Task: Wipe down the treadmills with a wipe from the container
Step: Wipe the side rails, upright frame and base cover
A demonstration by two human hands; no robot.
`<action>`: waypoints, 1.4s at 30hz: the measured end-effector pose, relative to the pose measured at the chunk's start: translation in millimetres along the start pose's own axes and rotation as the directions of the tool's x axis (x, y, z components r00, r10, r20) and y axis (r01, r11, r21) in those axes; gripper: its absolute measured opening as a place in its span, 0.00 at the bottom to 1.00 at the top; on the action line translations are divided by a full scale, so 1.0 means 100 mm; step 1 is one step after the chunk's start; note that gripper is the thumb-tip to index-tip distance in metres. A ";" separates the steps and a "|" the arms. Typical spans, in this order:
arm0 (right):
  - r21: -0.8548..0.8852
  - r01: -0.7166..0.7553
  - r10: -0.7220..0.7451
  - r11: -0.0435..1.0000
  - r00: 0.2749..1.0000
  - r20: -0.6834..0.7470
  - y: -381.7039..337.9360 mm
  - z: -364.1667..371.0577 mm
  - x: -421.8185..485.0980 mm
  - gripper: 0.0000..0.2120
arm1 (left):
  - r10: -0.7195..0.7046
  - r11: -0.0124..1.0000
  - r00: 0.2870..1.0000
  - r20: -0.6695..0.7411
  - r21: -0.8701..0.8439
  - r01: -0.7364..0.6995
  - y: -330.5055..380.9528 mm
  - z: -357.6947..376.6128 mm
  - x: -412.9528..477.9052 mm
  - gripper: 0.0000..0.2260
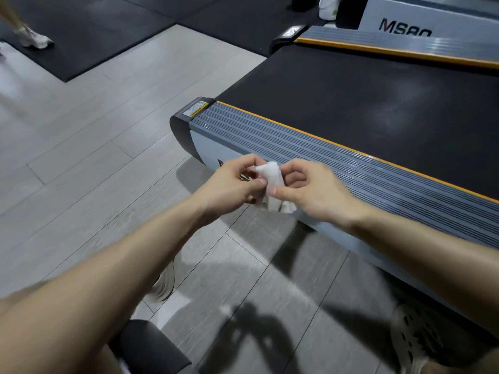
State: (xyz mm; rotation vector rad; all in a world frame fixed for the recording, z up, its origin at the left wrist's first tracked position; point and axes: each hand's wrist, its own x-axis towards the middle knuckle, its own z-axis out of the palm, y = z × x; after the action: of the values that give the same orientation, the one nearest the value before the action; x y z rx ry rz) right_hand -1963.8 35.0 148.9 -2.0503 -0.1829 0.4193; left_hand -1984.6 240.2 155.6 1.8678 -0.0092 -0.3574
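A white wipe (272,182), folded into a small wad, is pinched from both sides between my left hand (232,184) and my right hand (310,190). Both hands hover just in front of the near side rail (351,171) of a treadmill, close to its rear end. The rail is grey and ribbed with an orange strip along the black running belt (364,103). The treadmill's rear end cap (186,122) carries a yellow warning label. No wipe container is in view.
A second treadmill (405,25) marked "MS80" stands behind the first. Grey plank floor (94,144) spreads to the left, with black rubber mats (81,31) beyond. Another person's shoe (35,39) stands on a mat at far left. My own shoes (415,344) are below.
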 end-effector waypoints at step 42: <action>-0.542 0.677 -0.599 0.498 0.720 0.349 -0.50 2.08 2.24 0.17 | -0.217 0.225 0.900 -0.377 0.878 0.422 -0.76 -2.34 -0.15 0.22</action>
State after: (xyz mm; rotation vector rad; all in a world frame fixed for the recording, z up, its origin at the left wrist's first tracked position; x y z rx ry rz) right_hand -1830.4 296.3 50.7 -2.4053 -1.2988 -0.0310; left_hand -1953.4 484.1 153.7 3.1698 0.3951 -0.5401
